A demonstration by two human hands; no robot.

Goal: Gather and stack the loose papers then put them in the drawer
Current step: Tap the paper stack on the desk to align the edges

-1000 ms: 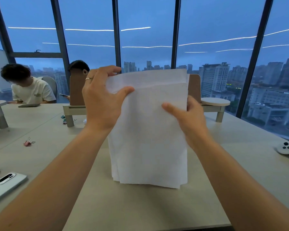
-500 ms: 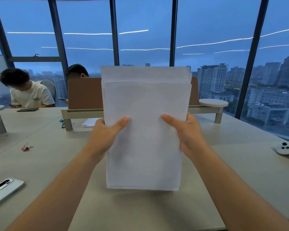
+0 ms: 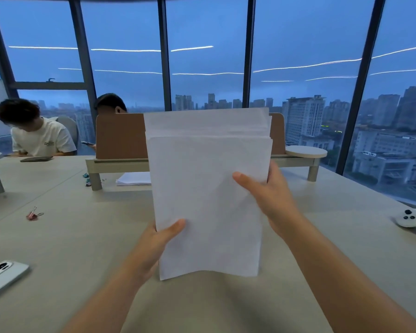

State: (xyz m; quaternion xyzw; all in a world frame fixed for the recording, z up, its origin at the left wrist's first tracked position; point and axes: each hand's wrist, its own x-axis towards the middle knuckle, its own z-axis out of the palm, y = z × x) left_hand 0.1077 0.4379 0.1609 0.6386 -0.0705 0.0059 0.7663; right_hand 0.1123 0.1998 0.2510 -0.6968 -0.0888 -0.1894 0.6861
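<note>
A stack of white papers [image 3: 207, 188] stands upright in front of me, its bottom edge on or just above the beige table [image 3: 82, 248]. The sheets are uneven at the top, with the back ones sticking up higher. My left hand [image 3: 159, 241] grips the stack low on its left edge, thumb across the front. On the right edge, higher up, my right hand [image 3: 269, 195] holds it with the thumb on the front sheet. More white paper [image 3: 133, 179] lies flat under the desk shelf behind. No drawer is in view.
A desk shelf with a brown divider [image 3: 120, 138] crosses the table behind the stack. A pink binder clip [image 3: 33, 215] and a white phone [image 3: 3, 272] lie at left, a white controller [image 3: 411, 218] at right. Two people sit at the far left.
My left hand has slid down the left edge from the top to near the bottom. The stack has been squared up and now stands straighter; my right hand has stayed on the right edge.
</note>
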